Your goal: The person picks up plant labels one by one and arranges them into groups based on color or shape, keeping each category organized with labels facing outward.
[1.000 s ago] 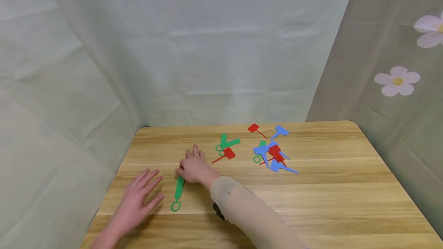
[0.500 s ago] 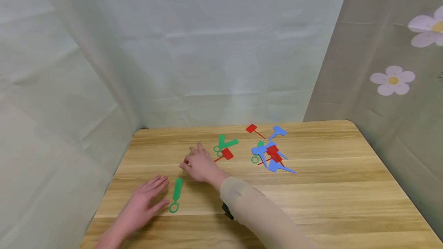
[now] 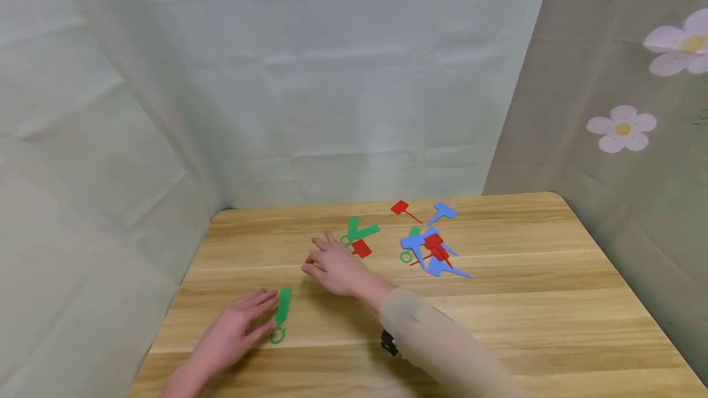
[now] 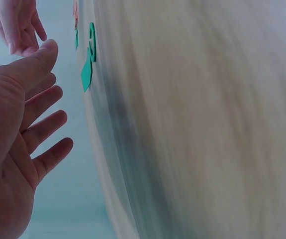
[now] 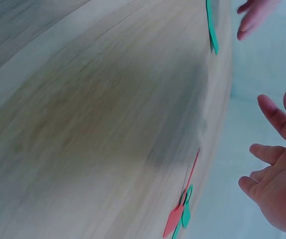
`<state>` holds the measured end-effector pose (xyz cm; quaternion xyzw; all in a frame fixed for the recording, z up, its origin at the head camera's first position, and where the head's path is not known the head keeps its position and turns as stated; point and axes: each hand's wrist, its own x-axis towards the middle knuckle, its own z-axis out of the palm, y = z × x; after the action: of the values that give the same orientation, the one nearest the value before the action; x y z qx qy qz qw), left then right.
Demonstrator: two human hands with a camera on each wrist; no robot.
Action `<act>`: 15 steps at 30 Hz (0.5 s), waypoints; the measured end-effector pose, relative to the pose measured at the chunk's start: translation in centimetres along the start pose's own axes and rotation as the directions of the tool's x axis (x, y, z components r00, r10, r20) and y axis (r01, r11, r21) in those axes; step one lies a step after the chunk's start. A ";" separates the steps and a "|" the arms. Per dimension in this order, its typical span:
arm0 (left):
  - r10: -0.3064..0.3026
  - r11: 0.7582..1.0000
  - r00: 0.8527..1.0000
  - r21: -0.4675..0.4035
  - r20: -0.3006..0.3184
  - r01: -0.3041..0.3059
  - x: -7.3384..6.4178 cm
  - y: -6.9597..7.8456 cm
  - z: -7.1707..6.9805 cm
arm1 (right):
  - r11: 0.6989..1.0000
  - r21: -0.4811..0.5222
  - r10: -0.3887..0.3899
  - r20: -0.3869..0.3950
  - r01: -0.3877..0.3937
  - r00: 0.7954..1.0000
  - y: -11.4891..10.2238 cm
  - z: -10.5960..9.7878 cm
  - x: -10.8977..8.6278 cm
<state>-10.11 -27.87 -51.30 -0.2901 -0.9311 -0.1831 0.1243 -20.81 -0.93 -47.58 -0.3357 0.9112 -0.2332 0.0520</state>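
Note:
A flat green plant tag with a ring at one end (image 3: 283, 307) lies on the wooden table at the left. Beside it is my left hand (image 3: 240, 324), fingers loosely extended, the fingertips overlapping the tag's left edge in the head view; the left wrist view shows nothing in its grasp. My right hand (image 3: 337, 266) hovers over the table farther right, fingers spread and holding nothing. Just past it lie a red plant tag (image 3: 362, 249), its thin stem hidden behind the hand, and two green ring-ended tags (image 3: 367, 231).
Right of centre, a loose pile holds blue T-shaped tags (image 3: 434, 266), red tags (image 3: 433, 241) and a green one (image 3: 406, 257). Behind it lie a single red tag (image 3: 399, 207) and a blue tag (image 3: 444, 210). Cloth curtains (image 3: 354, 109) stand around the table (image 3: 525, 312).
My right hand has let go of the green tag and moved right toward the red tag. My left hand has moved right, up to the green tag, which stays on the table.

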 end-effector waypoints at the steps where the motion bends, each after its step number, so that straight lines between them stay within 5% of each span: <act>1: 0.004 1.000 1.000 -0.001 0.010 -0.004 0.0 0.0 0.1 | 1.000 0.004 0.001 0.000 -0.001 1.000 0.2 -0.1 -0.2; 15: -0.009 0.999 0.991 -0.032 0.133 0.014 0.4 0.3 0.6 | 0.994 0.103 0.025 -0.030 -0.022 0.999 2.5 -1.6 -2.6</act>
<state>-10.27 -27.20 -51.61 -0.2983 -0.9358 -0.1794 0.0564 -20.64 3.02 -47.50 -0.3182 0.9026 -0.2841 0.0578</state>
